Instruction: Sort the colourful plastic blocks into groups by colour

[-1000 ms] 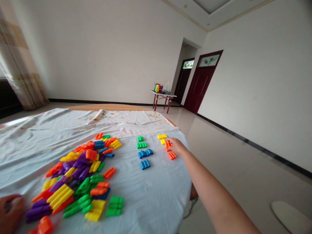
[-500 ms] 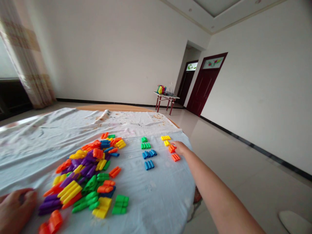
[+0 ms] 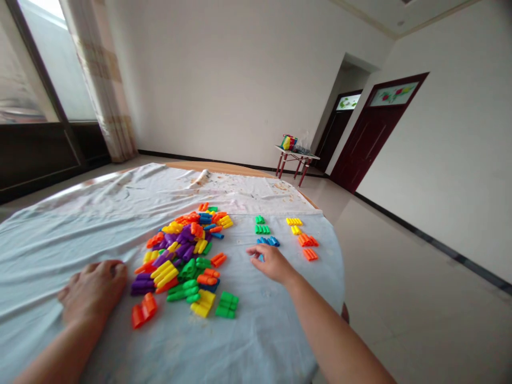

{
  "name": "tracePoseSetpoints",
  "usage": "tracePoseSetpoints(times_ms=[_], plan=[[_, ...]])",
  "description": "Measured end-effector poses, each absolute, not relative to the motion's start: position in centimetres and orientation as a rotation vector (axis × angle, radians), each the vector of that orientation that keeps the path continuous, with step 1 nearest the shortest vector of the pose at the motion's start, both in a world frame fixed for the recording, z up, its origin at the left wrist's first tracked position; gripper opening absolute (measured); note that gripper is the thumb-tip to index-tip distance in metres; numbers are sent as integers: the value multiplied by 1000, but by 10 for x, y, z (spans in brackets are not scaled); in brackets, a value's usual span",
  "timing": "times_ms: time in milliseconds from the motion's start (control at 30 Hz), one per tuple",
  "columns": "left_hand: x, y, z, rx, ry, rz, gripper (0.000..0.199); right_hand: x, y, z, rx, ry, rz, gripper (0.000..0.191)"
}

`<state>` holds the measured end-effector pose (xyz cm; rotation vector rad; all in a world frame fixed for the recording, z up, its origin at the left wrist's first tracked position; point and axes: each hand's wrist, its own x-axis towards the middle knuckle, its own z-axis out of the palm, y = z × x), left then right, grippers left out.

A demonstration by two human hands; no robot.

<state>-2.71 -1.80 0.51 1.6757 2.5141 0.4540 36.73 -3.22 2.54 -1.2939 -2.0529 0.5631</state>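
Note:
My left hand [image 3: 94,290] rests palm down on the cloth, left of a heap of plastic bullet-shaped pieces. Its fingers are loosely bent and nothing shows in them. Purple pieces [image 3: 143,284] and an orange piece [image 3: 144,310] lie closest to it. My right hand [image 3: 272,262] hovers right of the heap with thumb and fingers apart, no piece visible between them. It partly covers the nearer blue pieces; farther blue pieces [image 3: 268,241] lie just beyond. Green pieces [image 3: 263,230] continue that column. A second column holds yellow pieces [image 3: 294,221] and orange pieces [image 3: 308,240].
A pale blue and white tablecloth [image 3: 272,330] covers the round table, wrinkled at left and stained at the far side. A yellow piece [image 3: 203,303] and a green piece [image 3: 227,305] lie at the heap's near edge. Across the room stands a small table [image 3: 298,156] with bags.
My right hand has moved left from the orange pieces to above the blue ones. The view has turned left, bringing more of my left hand into sight.

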Motion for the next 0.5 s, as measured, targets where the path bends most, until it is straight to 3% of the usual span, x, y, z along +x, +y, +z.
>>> tracePoseSetpoints(times_ms=[200, 367, 500], plan=[[-22, -20, 9, 1628, 2552, 452, 57, 309, -41, 20, -1164, -2089, 783, 24], [-24, -19, 5, 1632, 2543, 489, 55, 290, -44, 17, -1108, -2075, 844, 43], [-26, -19, 4, 1635, 2545, 509, 53, 289, -45, 13, -1125, -2075, 789, 27]])
